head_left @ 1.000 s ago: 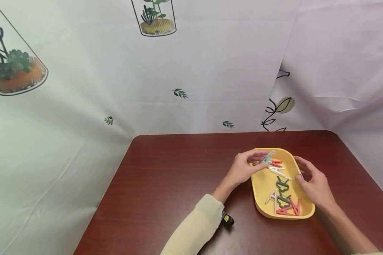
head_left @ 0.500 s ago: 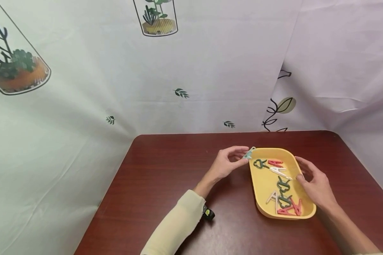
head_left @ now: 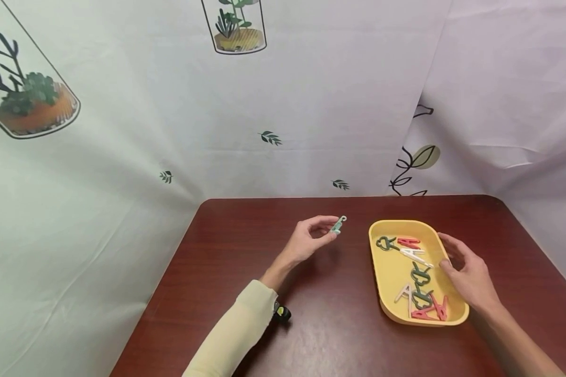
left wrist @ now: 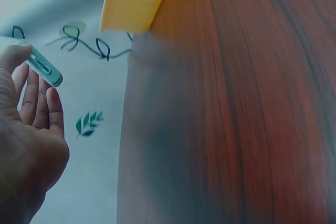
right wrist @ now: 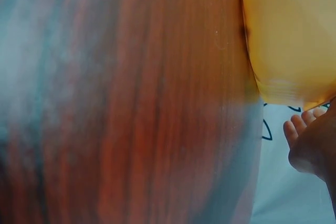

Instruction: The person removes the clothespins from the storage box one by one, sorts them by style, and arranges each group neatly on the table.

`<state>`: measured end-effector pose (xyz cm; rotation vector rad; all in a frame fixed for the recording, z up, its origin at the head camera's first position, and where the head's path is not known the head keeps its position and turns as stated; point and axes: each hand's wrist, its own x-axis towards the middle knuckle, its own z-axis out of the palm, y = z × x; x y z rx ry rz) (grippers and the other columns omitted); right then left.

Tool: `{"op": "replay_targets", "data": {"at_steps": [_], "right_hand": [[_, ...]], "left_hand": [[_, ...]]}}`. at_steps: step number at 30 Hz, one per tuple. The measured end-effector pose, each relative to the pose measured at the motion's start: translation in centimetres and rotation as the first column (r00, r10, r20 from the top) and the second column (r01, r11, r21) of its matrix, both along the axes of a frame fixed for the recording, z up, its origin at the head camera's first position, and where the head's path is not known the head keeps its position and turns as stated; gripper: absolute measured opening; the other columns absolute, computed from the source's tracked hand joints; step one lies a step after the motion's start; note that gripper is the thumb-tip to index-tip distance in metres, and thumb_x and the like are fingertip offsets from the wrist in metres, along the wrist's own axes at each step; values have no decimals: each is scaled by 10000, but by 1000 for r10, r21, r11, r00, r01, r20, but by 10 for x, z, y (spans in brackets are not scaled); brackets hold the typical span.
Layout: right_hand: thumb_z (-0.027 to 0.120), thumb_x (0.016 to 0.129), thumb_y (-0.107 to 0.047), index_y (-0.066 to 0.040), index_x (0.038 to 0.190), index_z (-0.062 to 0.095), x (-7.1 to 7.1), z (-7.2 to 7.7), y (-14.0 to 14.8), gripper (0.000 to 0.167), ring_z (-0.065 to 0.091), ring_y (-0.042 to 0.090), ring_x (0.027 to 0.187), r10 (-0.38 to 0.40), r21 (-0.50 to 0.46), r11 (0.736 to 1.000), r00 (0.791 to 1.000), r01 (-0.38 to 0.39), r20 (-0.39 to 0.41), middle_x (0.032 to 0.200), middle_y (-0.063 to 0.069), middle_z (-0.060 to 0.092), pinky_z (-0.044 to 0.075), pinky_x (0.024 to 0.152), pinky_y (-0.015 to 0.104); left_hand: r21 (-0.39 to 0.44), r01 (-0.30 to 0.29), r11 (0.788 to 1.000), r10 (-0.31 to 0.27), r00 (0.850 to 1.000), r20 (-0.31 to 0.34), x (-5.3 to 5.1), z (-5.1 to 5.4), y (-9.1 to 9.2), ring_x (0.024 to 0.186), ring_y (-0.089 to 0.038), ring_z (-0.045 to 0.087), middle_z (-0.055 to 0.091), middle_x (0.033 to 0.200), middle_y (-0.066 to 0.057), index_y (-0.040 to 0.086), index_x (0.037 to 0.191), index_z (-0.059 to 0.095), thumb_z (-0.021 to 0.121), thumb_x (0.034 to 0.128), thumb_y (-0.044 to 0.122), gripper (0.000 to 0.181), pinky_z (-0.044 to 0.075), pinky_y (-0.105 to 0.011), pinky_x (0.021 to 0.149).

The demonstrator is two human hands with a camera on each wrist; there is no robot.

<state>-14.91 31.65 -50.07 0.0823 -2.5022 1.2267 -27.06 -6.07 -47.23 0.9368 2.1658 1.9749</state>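
Tray [head_left: 393, 269] of assorted clips [head_left: 441, 311], right fingers [head_left: 457, 245] gripping it, left fingers [head_left: 327, 239] pinching teal clip [head_left: 337, 226]

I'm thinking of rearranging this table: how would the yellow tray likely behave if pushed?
The yellow tray would probably slide rather than tip, being wide and low. It looks smooth and holds its shape, suggesting fairly stiff plastic. The clips scattered inside would likely shift.

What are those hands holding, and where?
Left hand: a pale green clip, pinched near one end. Right hand: the yellow tray, by its right side.
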Motion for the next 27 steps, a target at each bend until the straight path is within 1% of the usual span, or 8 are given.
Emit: {"op": "replay_targets", "data": {"at_steps": [6, 10, 15, 17, 19, 20, 23, 27], "right_hand": [[644, 993, 35, -11, 1553, 493, -1, -1, 0, 581, 450, -243, 1044, 3, -5, 1000, 1000, -3, 2, 1409, 342, 595, 418, 783, 2], [642, 998, 27, -16, 1556, 490, -1, 0, 1, 580, 432, -252, 1042, -4, 6, 1000, 1000, 4, 8, 1408, 348, 591, 413, 782, -3], [628, 1001, 21, -21, 1562, 483, -1, 0, 2, 581, 429, -257, 1064, 8, -5, 1000, 1000, -8, 4, 1423, 345, 581, 403, 810, -9], [624, 1001, 20, -25, 1564, 482, -1, 0, 2, 581, 434, -254, 1071, 12, -11, 1000, 1000, -12, 2, 1428, 341, 580, 404, 819, -9], [623, 1002, 17, -25, 1566, 479, -1, 0, 1, 583, 436, -251, 1068, 14, -12, 1000, 1000, -14, 2, 1427, 342, 579, 407, 815, -7], [622, 1003, 17, -28, 1567, 479, -1, 0, 1, 584, 436, -250, 1068, 14, -14, 1000, 1000, -14, 3, 1428, 342, 578, 408, 815, -6], [623, 1003, 15, -30, 1567, 479, 0, 0, 1, 583, 431, -253, 1064, 8, -13, 1000, 1000, -8, 9, 1427, 336, 584, 412, 808, -4], [626, 1003, 11, -33, 1564, 485, 0, 0, 1, 580, 428, -255, 1066, 5, -12, 1000, 1000, -4, 9, 1422, 335, 588, 409, 806, -5]], "left_hand": [[-11, -12, 1000, 12, 1000, 26, -3, -3, -26, 972, -171, 702, 749, 1191, -188, 4, 1313, 716, 762, 947, -46, 372, 588, -271, 873], [-27, -12, 1000, 13, 999, 41, -5, -4, -42, 981, -209, 700, 720, 1213, -272, -2, 1310, 714, 753, 950, -55, 366, 583, -261, 870], [-72, -18, 997, 22, 998, 53, -4, -7, -62, 1026, -238, 701, 724, 1231, -250, 20, 1302, 725, 758, 959, -26, 347, 581, -320, 925], [-89, -19, 996, 25, 998, 62, -4, -9, -69, 1035, -231, 701, 735, 1229, -213, 32, 1298, 729, 761, 962, -14, 341, 579, -374, 955], [-100, -18, 995, 25, 997, 72, -4, -11, -76, 1029, -232, 697, 736, 1224, -209, 33, 1294, 732, 759, 964, -15, 335, 574, -435, 963], [-106, -19, 994, 27, 997, 76, -3, -11, -79, 1025, -232, 694, 737, 1220, -206, 32, 1292, 732, 758, 964, -18, 333, 573, -444, 961], [-128, -24, 991, 34, 996, 82, -3, -13, -87, 1017, -220, 692, 735, 1218, -213, 29, 1292, 733, 761, 960, -21, 337, 578, -403, 950], [-150, -18, 989, 32, 995, 91, -3, -16, -98, 1018, -201, 699, 712, 1226, -279, 19, 1300, 726, 763, 955, -26, 349, 571, -274, 922]]}}
